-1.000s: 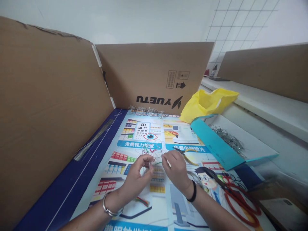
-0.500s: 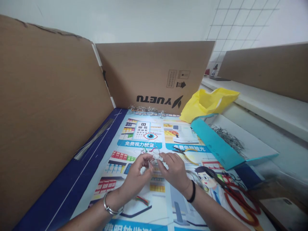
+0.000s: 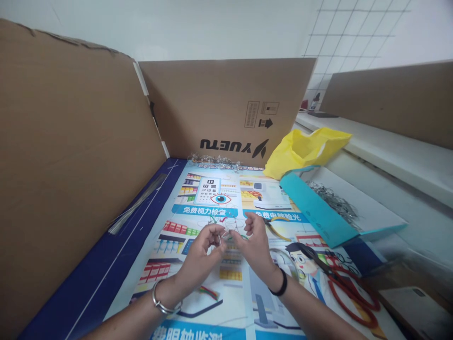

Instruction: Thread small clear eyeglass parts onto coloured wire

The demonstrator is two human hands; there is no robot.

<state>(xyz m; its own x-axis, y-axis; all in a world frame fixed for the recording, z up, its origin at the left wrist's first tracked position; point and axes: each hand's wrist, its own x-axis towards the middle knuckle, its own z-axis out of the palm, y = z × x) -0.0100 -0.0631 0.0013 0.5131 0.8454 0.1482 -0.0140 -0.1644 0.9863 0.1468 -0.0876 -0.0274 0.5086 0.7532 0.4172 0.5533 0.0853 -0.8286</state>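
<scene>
My left hand (image 3: 203, 248) is pinched shut on a small metal piece tied into a tangle of thin red and green wires (image 3: 222, 222). My right hand (image 3: 253, 243) is close beside it, thumb and forefinger pinching the same wire tangle while the other fingers lift. Both hands hover over a colourful printed poster (image 3: 212, 293) covering the table. A silver bangle is on my left wrist, a black band on my right.
Cardboard walls (image 3: 71, 156) stand at the left and back. Yellow-handled pliers (image 3: 278, 226) lie just right of my hands, red-handled scissors (image 3: 348, 288) farther right. A teal-edged tray (image 3: 329, 215) of metal bits and a yellow bag (image 3: 304, 148) sit at the right. A bundle of straight wires (image 3: 136, 205) lies left.
My right hand moved in from the right to meet my left hand at the wire tangle, and its fingers now lift more. The left hand hardly moved.
</scene>
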